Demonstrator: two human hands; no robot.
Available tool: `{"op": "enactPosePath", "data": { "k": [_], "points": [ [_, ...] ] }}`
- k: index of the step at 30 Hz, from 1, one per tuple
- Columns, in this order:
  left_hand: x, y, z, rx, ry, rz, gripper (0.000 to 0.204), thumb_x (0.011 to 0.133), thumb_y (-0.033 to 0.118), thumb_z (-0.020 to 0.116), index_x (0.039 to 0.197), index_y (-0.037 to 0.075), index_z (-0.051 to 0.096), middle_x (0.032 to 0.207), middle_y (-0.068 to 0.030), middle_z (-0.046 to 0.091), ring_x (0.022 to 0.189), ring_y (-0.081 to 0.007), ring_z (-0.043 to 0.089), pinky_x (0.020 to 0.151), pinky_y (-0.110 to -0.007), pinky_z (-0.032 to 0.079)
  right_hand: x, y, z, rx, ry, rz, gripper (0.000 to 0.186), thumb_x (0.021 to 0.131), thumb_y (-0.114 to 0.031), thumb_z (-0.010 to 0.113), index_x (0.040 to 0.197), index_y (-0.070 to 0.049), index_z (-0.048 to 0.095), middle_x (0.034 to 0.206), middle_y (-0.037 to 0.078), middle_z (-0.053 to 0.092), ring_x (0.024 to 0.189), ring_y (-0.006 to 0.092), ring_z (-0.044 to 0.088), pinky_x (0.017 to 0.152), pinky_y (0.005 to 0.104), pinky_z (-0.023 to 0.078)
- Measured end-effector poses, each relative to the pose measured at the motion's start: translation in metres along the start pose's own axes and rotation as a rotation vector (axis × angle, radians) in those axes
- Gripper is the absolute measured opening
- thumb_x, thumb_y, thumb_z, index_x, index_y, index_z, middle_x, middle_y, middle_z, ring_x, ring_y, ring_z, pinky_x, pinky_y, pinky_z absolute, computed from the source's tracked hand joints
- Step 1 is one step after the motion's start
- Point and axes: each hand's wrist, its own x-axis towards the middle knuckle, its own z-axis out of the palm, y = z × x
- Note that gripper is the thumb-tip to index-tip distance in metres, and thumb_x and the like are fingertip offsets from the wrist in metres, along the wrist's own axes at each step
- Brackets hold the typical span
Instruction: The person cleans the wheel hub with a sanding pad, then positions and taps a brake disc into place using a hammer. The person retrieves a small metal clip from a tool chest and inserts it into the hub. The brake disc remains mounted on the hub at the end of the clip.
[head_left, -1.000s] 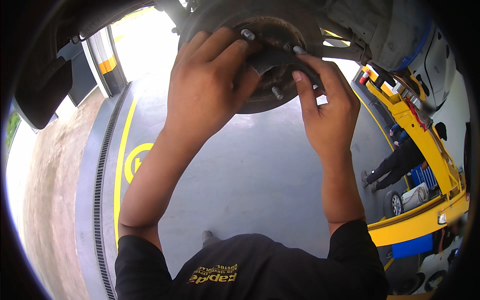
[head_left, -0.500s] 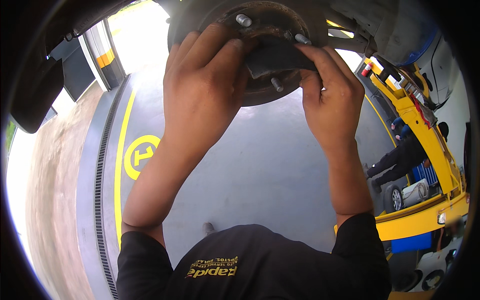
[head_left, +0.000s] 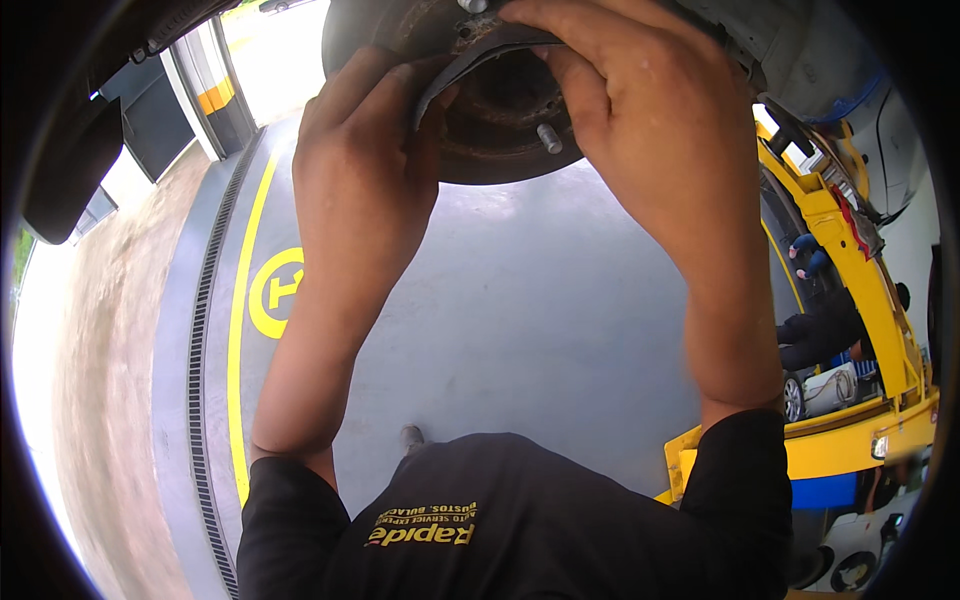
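A rusty brake drum [head_left: 490, 168] with wheel studs, one of them a silver stud [head_left: 549, 139], is at the top of the view. Across its face bends a thin black sheet, which looks like a piece of sandpaper [head_left: 482, 56]. My left hand [head_left: 355, 165] is closed at the sheet's left end, fingers curled and partly hidden by the drum's shadow. My right hand [head_left: 655, 110] pinches the other end between thumb and fingers, close to the upper stud [head_left: 473, 5]. The sheet arches, its edge turned toward me.
Yellow lift arms [head_left: 830, 450] stand at the right. Beyond them are a person in dark clothes [head_left: 825, 325] and a loose wheel [head_left: 793, 398]. Dark car underbody parts [head_left: 75, 180] hang at the upper left. A floor drain [head_left: 205, 330] runs along the left.
Both hands have moved slightly up in view. The right hand has come nearer and over the drum's right side; the sheet has gone from lying flatter to arched, edge-on.
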Motion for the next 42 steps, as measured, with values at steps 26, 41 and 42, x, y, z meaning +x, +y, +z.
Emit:
{"op": "enactPosePath", "data": {
  "k": [26, 41, 42],
  "points": [
    [0.000, 0.018, 0.008, 0.010, 0.000, 0.017, 0.026, 0.088, -0.002, 0.069, 0.113, 0.004, 0.074, 0.096, -0.0114, 0.068, 0.081, -0.0335, 0.070, 0.071, -0.038, 0.057, 0.015, 0.007, 0.000, -0.093, 0.003, -0.285, 0.011, 0.074, 0.002, 0.066, 0.082, -0.005, 0.065, 0.084, 0.006, 0.059, 0.081, 0.0269, 0.057, 0.073, 0.0384, 0.043],
    [0.003, 0.015, 0.016, -0.246, 0.053, 0.083, 0.039, 0.076, -0.002, 0.073, 0.114, 0.006, 0.071, 0.103, -0.0120, 0.065, 0.091, -0.0327, 0.065, 0.079, -0.039, 0.053, 0.016, -0.001, -0.016, -0.101, -0.112, -0.078, 0.011, 0.078, 0.002, 0.065, 0.086, -0.005, 0.060, 0.079, 0.012, 0.060, 0.078, 0.0337, 0.062, 0.070, 0.0422, 0.046],
    [0.002, 0.015, 0.016, -0.164, 0.079, 0.091, 0.030, 0.081, 0.000, 0.074, 0.111, 0.005, 0.073, 0.100, -0.0103, 0.069, 0.087, -0.0293, 0.070, 0.076, -0.035, 0.055, 0.016, -0.002, -0.016, -0.112, -0.158, -0.080, 0.010, 0.079, 0.001, 0.065, 0.086, -0.004, 0.060, 0.079, 0.011, 0.060, 0.079, 0.0336, 0.062, 0.071, 0.0422, 0.046]
  ]
}}
